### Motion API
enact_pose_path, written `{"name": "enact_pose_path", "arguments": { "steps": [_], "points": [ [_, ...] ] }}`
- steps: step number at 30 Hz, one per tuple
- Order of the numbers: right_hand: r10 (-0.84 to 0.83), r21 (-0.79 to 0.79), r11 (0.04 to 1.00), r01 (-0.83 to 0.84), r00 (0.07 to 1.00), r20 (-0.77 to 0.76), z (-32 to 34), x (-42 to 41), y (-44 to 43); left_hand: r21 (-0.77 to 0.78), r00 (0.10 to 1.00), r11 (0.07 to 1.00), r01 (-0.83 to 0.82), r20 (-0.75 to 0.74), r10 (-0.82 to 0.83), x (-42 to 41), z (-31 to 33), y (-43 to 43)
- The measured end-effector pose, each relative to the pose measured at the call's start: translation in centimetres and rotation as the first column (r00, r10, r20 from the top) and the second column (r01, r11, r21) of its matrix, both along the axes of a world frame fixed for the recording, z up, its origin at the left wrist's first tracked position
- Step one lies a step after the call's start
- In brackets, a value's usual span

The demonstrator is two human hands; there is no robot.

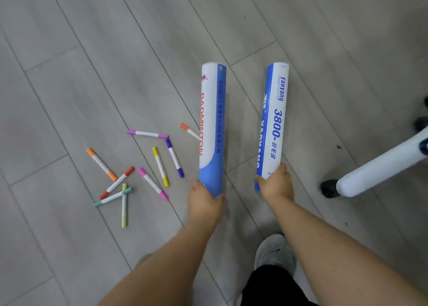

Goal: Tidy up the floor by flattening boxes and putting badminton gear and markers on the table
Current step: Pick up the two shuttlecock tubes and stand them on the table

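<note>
head view: our left hand (203, 204) curls round the near end of the badminton tube (212, 125) and our right hand (275, 185) grips the near end of the yaoyang tube (273, 120), side by side, apart. we see markers (159, 165) scattered on the floor (92, 51), left of the tubes.

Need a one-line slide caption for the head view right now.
Left hand grips the blue-and-white tube printed BADMINTON, right hand the tube printed 3800; coloured markers lie on the grey plank floor.

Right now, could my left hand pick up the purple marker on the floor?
Probably not: the left hand grips a shuttlecock tube, so it is occupied. The purple marker itself lies uncovered.
</note>
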State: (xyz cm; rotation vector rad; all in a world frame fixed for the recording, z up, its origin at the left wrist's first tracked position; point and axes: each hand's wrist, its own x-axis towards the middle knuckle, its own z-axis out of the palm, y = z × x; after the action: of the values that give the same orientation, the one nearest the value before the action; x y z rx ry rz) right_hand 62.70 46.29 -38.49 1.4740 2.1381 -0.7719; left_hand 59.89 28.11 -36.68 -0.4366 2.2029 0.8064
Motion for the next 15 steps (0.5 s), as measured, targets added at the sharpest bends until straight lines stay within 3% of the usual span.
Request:
{"name": "enact_pose_path", "arguments": {
  "steps": [5,8,15],
  "points": [
    [-0.223,-0.208,0.948,0.239,0.97,0.099,-1.2,-0.8,-0.2,-0.005,0.999,0.999,0.048,0.023,-0.048,0.3,0.7,-0.6],
    [-0.228,-0.283,0.924,0.257,0.965,0.132,1.9,0.4,-2.3,-0.009,0.998,0.999,0.05,0.038,-0.049,0.5,4.5,-2.1],
    [-0.114,-0.394,0.908,0.141,0.989,0.092,20.9,-0.5,-5.2,-0.017,0.998,0.998,0.055,-0.007,-0.056,-2.2,22.7,-5.0]
  ]
}}
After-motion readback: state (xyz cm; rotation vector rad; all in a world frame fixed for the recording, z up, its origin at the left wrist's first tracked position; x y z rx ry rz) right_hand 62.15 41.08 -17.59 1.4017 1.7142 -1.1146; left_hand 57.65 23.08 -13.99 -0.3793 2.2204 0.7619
